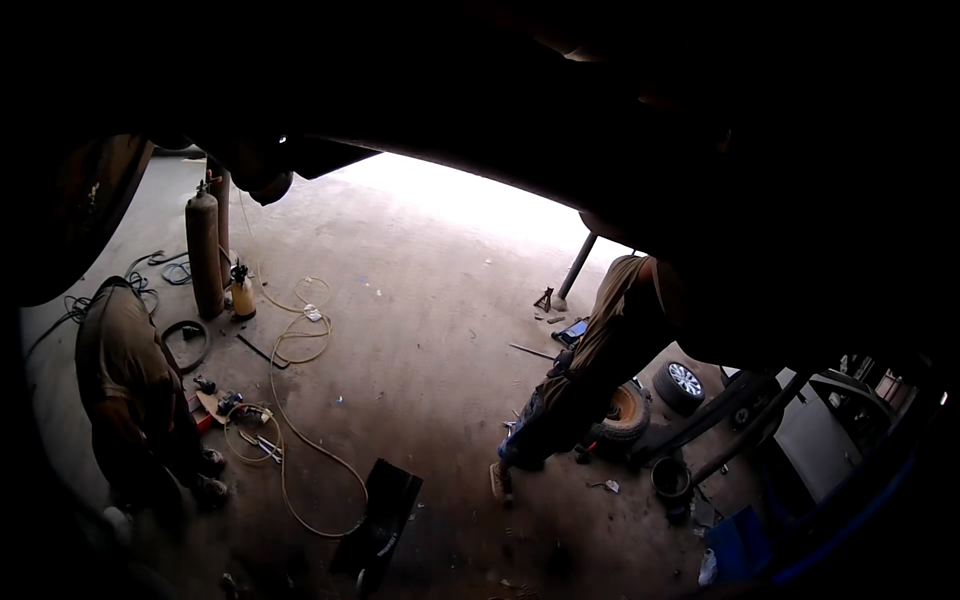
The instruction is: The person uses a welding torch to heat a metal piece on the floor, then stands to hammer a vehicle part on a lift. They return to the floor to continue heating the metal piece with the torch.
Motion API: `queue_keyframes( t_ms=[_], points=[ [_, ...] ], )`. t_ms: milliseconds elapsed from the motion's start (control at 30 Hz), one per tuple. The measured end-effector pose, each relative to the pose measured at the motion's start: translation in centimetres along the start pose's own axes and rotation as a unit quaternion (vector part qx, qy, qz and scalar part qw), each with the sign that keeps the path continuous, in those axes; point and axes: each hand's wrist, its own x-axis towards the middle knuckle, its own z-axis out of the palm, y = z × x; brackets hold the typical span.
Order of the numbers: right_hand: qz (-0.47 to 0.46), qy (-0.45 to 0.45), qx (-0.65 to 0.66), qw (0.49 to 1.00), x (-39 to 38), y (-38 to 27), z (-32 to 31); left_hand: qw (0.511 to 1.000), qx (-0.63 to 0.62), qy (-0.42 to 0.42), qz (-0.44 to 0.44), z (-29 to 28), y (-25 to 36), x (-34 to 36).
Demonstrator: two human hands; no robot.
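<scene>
Neither of my hands shows; the upper part and the edges of the head view are almost black. Above me spreads the dark underside of a vehicle (480, 110), its parts mostly lost in shadow. At the left a person in an olive shirt (125, 345) bends forward, hands hidden in the dark. To the right stands another person in a similar shirt and jeans (565, 395), leaning so that the upper body and hands disappear behind the dark vehicle parts.
Gas cylinders (203, 255) stand at the left beside a yellow sprayer bottle (242, 295). A pale hose (283, 470) loops across the concrete floor (430, 330) near a black mat (385, 510). Right lie wheels (682, 385), a bucket (671, 478) and a jack stand (543, 299).
</scene>
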Motion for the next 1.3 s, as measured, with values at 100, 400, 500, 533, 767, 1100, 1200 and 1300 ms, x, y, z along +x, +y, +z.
queue_keyframes(
  t_ms=[100,400,500,533,767,1100,1200,1300],
  points=[
    [0.03,-0.008,0.024,0.999,-1.8,4.4,2.6,0.999,-0.044,-0.018,-0.006,1.3,-2.2,-0.6],
    [-0.09,0.019,-0.063,0.994,0.3,9.7,6.0,0.995,-0.079,-0.032,-0.044,-0.1,2.7,-4.6],
    [-0.145,-0.03,-0.016,0.989,-1.2,7.2,4.3,0.997,-0.036,-0.003,-0.066,1.0,9.3,-7.7],
    [-0.161,-0.033,-0.005,0.986,-1.8,5.5,3.5,0.995,-0.058,-0.028,-0.073,0.4,11.7,-8.6],
    [-0.297,-0.013,0.141,0.944,-13.8,-11.4,-4.2,0.993,0.025,-0.046,-0.105,-2.7,23.7,-12.3],
    [-0.633,0.055,0.181,0.751,-29.7,-28.5,-15.4,0.993,0.05,0.063,-0.081,-1.2,35.8,-21.3],
    [-0.67,0.043,0.163,0.723,-32.7,-31.5,-17.9,0.991,0.06,0.084,-0.086,-0.4,37.2,-23.1],
    [-0.677,0.023,0.168,0.716,-33.2,-32.7,-20.0,0.99,0.068,0.093,-0.08,1.2,38.5,-23.2]
  ],
)
